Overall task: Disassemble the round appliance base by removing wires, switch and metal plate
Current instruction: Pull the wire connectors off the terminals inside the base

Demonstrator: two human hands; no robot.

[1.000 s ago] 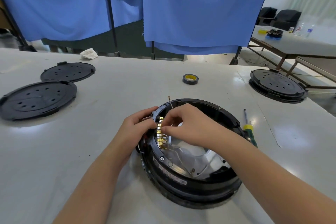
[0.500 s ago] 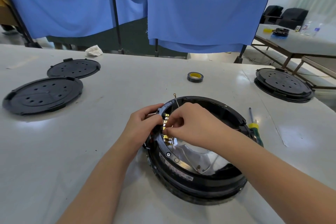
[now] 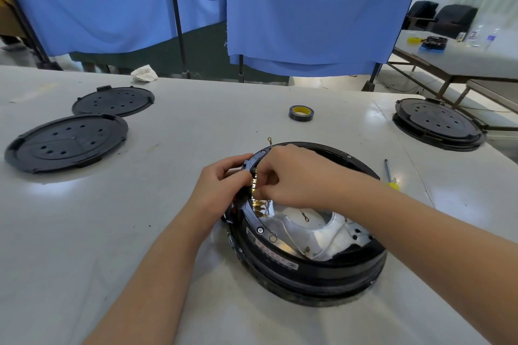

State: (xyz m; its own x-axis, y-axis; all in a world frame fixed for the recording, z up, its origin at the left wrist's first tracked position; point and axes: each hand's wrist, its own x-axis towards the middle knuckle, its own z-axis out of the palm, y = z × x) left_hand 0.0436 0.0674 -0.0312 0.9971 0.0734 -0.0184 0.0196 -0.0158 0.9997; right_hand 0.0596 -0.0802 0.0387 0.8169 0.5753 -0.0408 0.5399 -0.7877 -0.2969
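The round black appliance base point(image 3: 305, 269) lies open side up on the white table, with a shiny metal plate point(image 3: 316, 228) inside. Thin wires with ring terminals point(image 3: 305, 217) lie loose over the plate, and one wire end point(image 3: 269, 139) sticks up past the far rim. A row of brass terminals on the switch point(image 3: 259, 206) sits at the left inner rim. My left hand point(image 3: 221, 185) grips the rim's outer left side there. From the right, my right hand point(image 3: 291, 176) reaches over the base and pinches at the terminals; what the fingertips hold is hidden.
Two black round covers point(image 3: 66, 143) point(image 3: 113, 101) lie at the left. Another black base point(image 3: 438, 123) stands at the far right. A roll of black tape point(image 3: 301, 113) lies behind the base, a yellow-handled screwdriver point(image 3: 391, 176) to its right, a crumpled cloth point(image 3: 144, 73) at the far edge.
Both hands stay at the same spot on the left rim. Only the camera view has shifted slightly; the fingers have moved a little on the terminals.
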